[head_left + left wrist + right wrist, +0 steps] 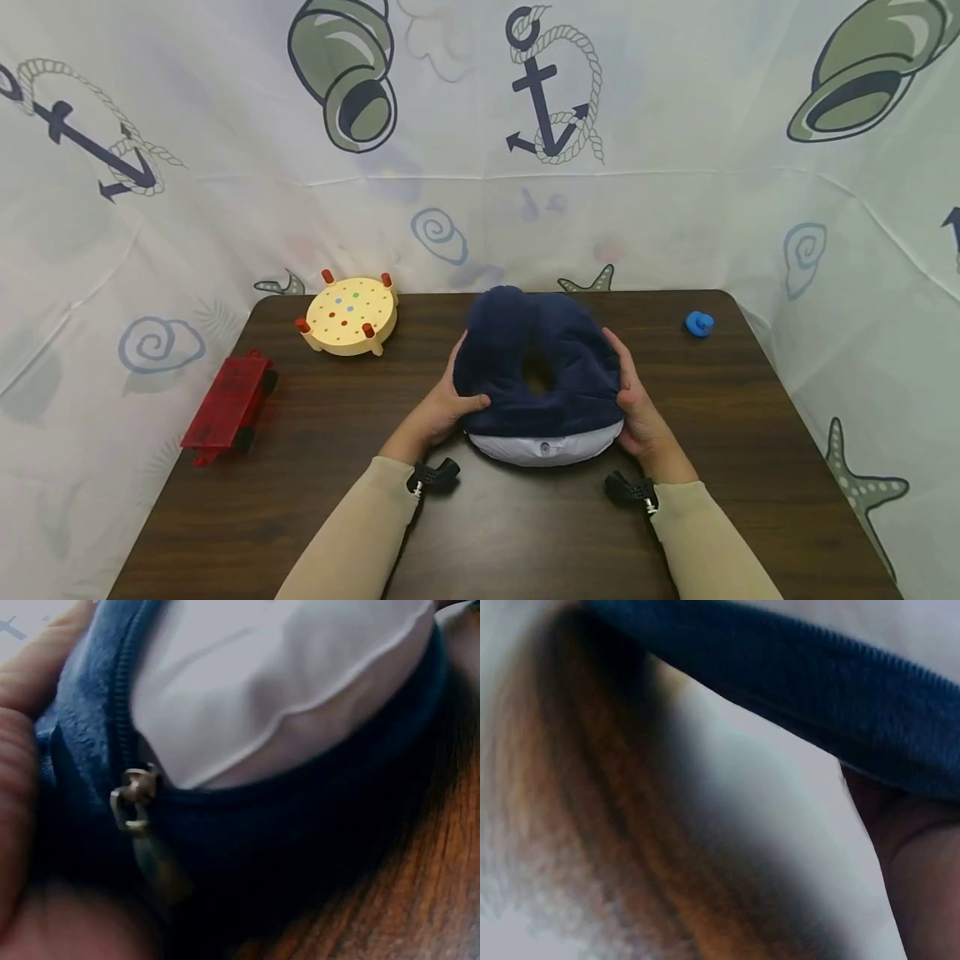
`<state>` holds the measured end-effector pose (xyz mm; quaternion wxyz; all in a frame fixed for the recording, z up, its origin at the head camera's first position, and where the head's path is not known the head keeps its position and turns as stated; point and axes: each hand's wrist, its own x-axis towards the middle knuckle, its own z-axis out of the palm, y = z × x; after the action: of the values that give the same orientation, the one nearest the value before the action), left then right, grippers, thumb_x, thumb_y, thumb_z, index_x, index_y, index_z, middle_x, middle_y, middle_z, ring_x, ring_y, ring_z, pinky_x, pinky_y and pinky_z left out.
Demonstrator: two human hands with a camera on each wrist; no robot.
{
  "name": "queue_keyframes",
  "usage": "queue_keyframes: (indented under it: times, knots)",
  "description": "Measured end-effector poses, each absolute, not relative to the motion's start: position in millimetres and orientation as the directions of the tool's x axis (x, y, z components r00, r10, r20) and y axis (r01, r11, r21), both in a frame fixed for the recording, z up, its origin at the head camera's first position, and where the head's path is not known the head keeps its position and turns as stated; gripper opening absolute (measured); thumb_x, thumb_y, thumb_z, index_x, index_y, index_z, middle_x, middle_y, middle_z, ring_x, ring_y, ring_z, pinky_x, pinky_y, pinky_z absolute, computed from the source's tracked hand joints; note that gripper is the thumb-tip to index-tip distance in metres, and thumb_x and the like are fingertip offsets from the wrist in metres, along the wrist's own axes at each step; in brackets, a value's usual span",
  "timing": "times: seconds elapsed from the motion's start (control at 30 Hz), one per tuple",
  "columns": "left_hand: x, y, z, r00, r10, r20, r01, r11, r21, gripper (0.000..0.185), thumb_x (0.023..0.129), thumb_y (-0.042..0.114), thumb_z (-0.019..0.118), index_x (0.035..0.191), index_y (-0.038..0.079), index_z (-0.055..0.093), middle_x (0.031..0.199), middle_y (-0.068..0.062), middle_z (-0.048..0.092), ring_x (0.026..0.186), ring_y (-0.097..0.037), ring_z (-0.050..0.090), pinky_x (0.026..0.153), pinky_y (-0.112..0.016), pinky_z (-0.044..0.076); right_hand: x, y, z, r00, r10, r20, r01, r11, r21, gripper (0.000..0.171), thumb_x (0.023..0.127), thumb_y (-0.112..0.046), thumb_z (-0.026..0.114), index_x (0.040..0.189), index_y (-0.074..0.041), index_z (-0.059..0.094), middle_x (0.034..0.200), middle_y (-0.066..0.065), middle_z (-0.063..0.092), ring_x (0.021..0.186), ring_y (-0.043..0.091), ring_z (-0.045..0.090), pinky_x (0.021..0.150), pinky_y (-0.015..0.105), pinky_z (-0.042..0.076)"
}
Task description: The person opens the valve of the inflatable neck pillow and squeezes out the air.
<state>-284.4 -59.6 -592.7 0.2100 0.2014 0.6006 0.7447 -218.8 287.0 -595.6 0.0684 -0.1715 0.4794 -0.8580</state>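
Navy cushion [542, 410], between left hand [444, 406] and right hand [639, 410], each gripping 1 side

L wrist cam crops your L hand [15, 802] at left, blurs zip pull [157, 866]; R cam crops R hand [930, 881], lwr right.

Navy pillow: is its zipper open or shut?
Open: in the left wrist view, white inner fabric shows beside the parted zipper teeth of the navy pillow.
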Motion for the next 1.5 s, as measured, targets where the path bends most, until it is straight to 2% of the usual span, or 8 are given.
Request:
queue_keyframes:
  times: [0.23,0.37,0.57,0.73,0.97,1.17,1.33,1.5]
  knots:
    - [-285.0,-56.1,-591.8,-0.835,0.547,-0.067,-0.134,-0.085,0.987,0.118,0.084,0.009,0.094,0.172,0.033,0.019,0.175,-0.007,0.03,0.158,-0.031,0.035,0.127,-0.041,0.032,-213.1,280.6,-588.7,-0.983,-0.181,0.014,0.043,-0.308,-0.95,0.103,0.098,-0.002,0.079,0.173,-0.04,0.019,0.175,-0.002,0.027,0.149,0.014,0.044,0.112,0.025,0.051]
    - [-285.8,-54.4,-590.5,-0.851,0.524,-0.011,-0.071,-0.095,0.993,0.098,0.093,0.002,0.082,0.168,0.025,0.025,0.171,-0.01,0.034,0.155,-0.031,0.036,0.127,-0.046,0.03,-212.4,278.4,-585.3,-1.0,-0.01,0.014,-0.011,-0.282,-0.959,0.091,0.097,0.007,0.073,0.17,-0.032,0.034,0.166,-0.005,0.044,0.143,0.01,0.051,0.109,0.021,0.052]
    - [-283.4,-55.1,-586.3,-0.847,0.53,0.049,-0.011,-0.109,0.994,0.072,0.099,0.0,0.071,0.159,0.017,0.035,0.153,-0.008,0.047,0.138,-0.022,0.05,0.115,-0.031,0.044,-210.2,275.2,-582.4,-0.996,0.062,0.07,-0.088,-0.366,-0.927,0.061,0.097,0.013,0.069,0.142,-0.027,0.065,0.133,-0.009,0.068,0.119,0.008,0.065,0.095,0.023,0.059]
    - [-283.7,-57.2,-589.2,-0.869,0.492,0.048,-0.005,-0.107,0.994,0.087,0.097,0.012,0.077,0.168,0.008,0.028,0.167,-0.021,0.04,0.147,-0.028,0.044,0.122,-0.035,0.037,-211.3,272.0,-583.3,-0.994,0.046,0.101,-0.111,-0.399,-0.91,0.04,0.095,0.012,0.072,0.113,-0.024,0.073,0.106,-0.008,0.073,0.098,0.006,0.069,0.082,0.022,0.06]
    - [-284.9,-53.5,-600.1,-0.931,0.361,-0.064,-0.112,-0.114,0.987,0.107,0.078,0.049,0.098,0.155,-0.007,0.049,0.154,-0.026,0.059,0.136,-0.026,0.059,0.119,-0.036,0.045,-215.6,271.1,-587.9,-0.994,0.051,0.096,-0.109,-0.382,-0.918,0.041,0.106,-0.025,0.074,0.141,-0.024,0.054,0.135,-0.005,0.066,0.125,0.009,0.064,0.104,0.023,0.055]
    - [-284.6,-47.0,-597.7,-0.934,0.344,-0.097,-0.138,-0.096,0.986,0.06,0.095,0.016,0.085,0.148,0.007,0.06,0.144,-0.01,0.069,0.128,-0.016,0.065,0.108,-0.027,0.052,-218.0,277.6,-590.4,-0.996,-0.041,0.083,-0.061,-0.383,-0.922,0.079,0.101,-0.046,0.074,0.165,-0.031,0.032,0.158,0.0,0.046,0.138,0.014,0.053,0.108,0.023,0.052]
    - [-284.5,-50.3,-592.4,-0.91,0.408,-0.07,-0.11,-0.076,0.991,0.08,0.091,0.015,0.089,0.157,0.028,0.046,0.156,-0.007,0.056,0.143,-0.026,0.054,0.119,-0.041,0.045,-220.0,278.8,-590.2,-0.997,-0.074,0.034,-0.017,-0.226,-0.974,0.078,0.1,-0.006,0.077,0.164,-0.033,0.044,0.156,-0.009,0.054,0.138,0.009,0.056,0.107,0.021,0.052]
    - [-286.2,-56.1,-590.5,-0.876,0.483,-0.012,-0.075,-0.112,0.991,0.113,0.089,0.009,0.089,0.169,0.052,0.021,0.179,0.008,0.023,0.164,-0.027,0.025,0.133,-0.056,0.022,-218.4,277.2,-591.6,-0.996,-0.072,0.052,-0.039,-0.181,-0.983,0.047,0.095,0.011,0.07,0.127,-0.023,0.073,0.118,-0.01,0.076,0.109,0.006,0.069,0.096,0.022,0.058]
